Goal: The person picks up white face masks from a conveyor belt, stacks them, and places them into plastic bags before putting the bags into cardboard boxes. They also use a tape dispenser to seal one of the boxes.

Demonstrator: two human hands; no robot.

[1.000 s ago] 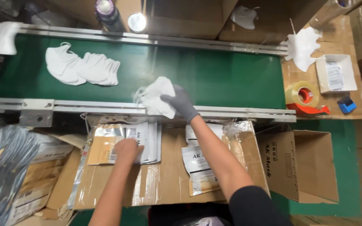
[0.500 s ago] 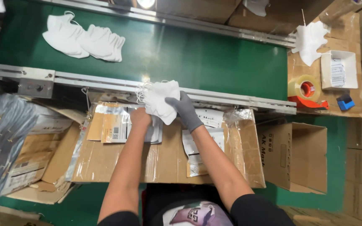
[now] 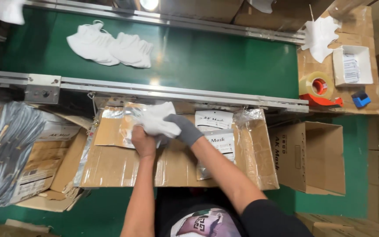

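both hands meet over a flattened cardboard sheet (image 3: 123, 164) that serves as the work surface just below the near rail of the conveyor. the left hand (image 3: 143, 141) is bare and grips the lower left edge of a white folded mask (image 3: 159, 120), its fingers curled into the fabric. the right hand (image 3: 185, 129) wears a grey glove and clasps the same mask from the right side, fingers wrapped over it. so both hands are closed on the mask, which sits bunched between them, held just above a clear plastic pouch (image 3: 110, 127) that lies on the cardboard, partly hidden under the hands.

to the right of the gloved hand, two more sealed pouches with white printed labels (image 3: 216, 131) lie on the cardboard, one overlapping the other. the green conveyor belt (image 3: 224, 61) runs across the top of the view between two metal rails, and two white masks (image 3: 110, 46) rest on it, touching each other, well apart from the hands. at the far right a cardboard-topped desk (image 3: 373, 107) carries a tape dispenser with a red frame (image 3: 319, 87), a small white tray (image 3: 352, 66), a small blue object (image 3: 361, 99) and another white mask (image 3: 320, 35). an open brown carton (image 3: 312, 156) stands beside the work surface on the right. on the left, a pile of grey-striped packets (image 3: 5, 149) lies over more cardboard boxes.
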